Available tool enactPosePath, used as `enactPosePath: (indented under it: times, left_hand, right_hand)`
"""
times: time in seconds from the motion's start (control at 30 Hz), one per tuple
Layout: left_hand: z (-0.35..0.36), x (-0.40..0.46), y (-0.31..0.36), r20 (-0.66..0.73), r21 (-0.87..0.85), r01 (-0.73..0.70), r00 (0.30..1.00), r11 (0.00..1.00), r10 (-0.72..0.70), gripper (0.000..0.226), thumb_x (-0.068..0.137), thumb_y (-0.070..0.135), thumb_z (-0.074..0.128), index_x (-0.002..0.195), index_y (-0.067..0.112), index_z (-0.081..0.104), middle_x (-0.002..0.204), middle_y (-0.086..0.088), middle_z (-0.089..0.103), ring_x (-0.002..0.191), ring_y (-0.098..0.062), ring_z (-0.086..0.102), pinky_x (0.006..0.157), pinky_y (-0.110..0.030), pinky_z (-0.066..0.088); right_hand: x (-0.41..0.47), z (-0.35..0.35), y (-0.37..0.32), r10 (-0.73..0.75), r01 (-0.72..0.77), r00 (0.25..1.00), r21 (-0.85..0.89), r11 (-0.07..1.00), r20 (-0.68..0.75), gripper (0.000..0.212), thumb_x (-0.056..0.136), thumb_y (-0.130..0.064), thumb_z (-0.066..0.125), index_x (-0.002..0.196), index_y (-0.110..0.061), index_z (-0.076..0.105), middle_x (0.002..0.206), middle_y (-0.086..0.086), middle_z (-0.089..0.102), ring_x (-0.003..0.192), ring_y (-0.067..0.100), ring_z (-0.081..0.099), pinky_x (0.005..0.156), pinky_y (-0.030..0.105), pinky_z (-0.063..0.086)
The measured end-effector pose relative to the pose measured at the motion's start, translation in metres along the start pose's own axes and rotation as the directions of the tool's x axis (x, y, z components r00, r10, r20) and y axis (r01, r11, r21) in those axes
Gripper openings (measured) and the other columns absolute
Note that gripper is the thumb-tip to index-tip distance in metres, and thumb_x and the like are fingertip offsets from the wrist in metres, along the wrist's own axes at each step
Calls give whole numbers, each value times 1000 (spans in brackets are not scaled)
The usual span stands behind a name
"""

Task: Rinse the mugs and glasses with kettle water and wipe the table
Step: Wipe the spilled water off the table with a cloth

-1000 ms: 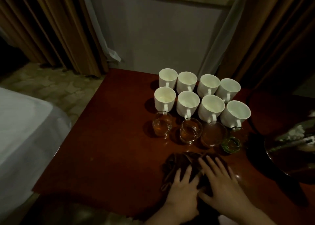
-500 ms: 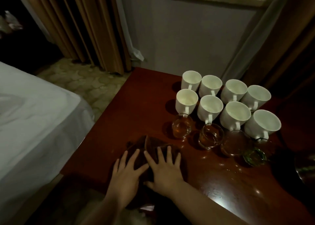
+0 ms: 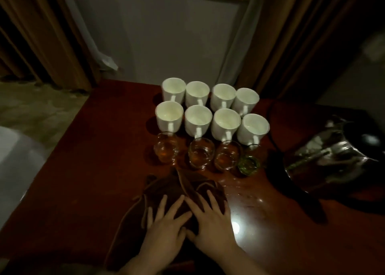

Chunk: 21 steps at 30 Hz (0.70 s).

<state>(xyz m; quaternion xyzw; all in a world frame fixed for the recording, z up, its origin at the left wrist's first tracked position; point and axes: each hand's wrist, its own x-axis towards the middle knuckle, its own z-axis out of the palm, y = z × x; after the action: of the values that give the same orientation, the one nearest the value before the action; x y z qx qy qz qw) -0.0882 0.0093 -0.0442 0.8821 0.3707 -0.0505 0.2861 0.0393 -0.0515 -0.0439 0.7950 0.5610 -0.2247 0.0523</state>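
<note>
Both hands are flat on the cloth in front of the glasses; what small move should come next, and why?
Probably slide the cloth sideways over the bare table. The left hand and right hand press it flat, and the glasses stand close beyond it, so pushing forward risks knocking them.

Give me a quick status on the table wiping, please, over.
Left hand and right hand flat on the brown cloth, fingers spread. Cloth near table's front edge. Glasses just ahead of cloth, mugs behind them.
</note>
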Motion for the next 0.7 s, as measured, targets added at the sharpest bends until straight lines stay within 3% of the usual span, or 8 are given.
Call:
enactPosePath:
  times: [0.1,0.2,0.4,0.5,0.57,0.6,0.63,0.7]
  left_hand:
    - [17,28,45,116,15,-231,967,973,228,53,97,30,38,144,43,18,152,21,-18,142,-20,-22,114,-48,-10]
    - [30,56,90,259,4,-399,886,917,384,61,96,24,42,145,43,11,156,11,-15,143,-21,-18,115,-45,-8]
    - [46,63,135,458,123,-582,752,804,474,58,92,23,50,143,36,25,158,0,-7,143,-33,-4,113,-54,0]
    - [38,55,114,501,170,-568,754,805,425,55,91,23,50,140,36,29,157,3,-1,143,-30,-1,113,-53,3]
    - [30,50,82,471,217,-515,799,829,373,52,91,29,50,138,39,31,157,5,1,143,-28,4,112,-52,10]
    - [27,47,64,398,254,-493,838,832,375,53,86,37,56,134,41,34,155,4,9,141,-28,15,108,-56,21]
    - [23,45,44,296,319,-495,862,808,411,60,72,50,66,126,45,40,148,4,24,132,-27,33,96,-57,39]
    - [17,37,6,227,361,-346,933,866,279,87,27,67,75,105,48,42,120,12,43,99,-16,50,56,-34,56]
  right_hand:
    - [-25,-1,66,122,-120,990,40,992,-66,77,80,-55,46,141,-51,-1,155,-12,13,145,19,-1,113,52,6]
    - [-56,-14,113,329,-326,944,92,941,-25,76,83,-56,45,140,-52,-6,156,-14,2,144,16,-13,115,47,3]
    - [-103,11,133,531,-529,846,176,830,43,75,77,-63,41,139,-55,0,155,-13,7,144,19,6,112,46,14]
    - [-84,24,94,330,-229,865,288,930,-378,62,72,-64,2,122,-58,39,134,-23,45,116,6,56,101,34,27]
    - [-40,42,84,241,95,449,315,944,-860,84,54,-43,-21,102,-75,40,110,-49,51,103,-18,52,97,29,30]
    - [-27,51,74,221,147,368,291,945,-903,83,55,-40,-19,103,-78,36,108,-51,48,106,-22,48,96,29,30]
    - [-21,54,63,190,142,509,300,943,-839,81,55,-46,-18,114,-76,28,120,-48,43,115,-19,43,95,31,30]
    - [-31,46,33,136,-24,881,244,969,-452,74,67,-58,8,141,-51,5,149,-19,30,131,1,36,89,33,28]
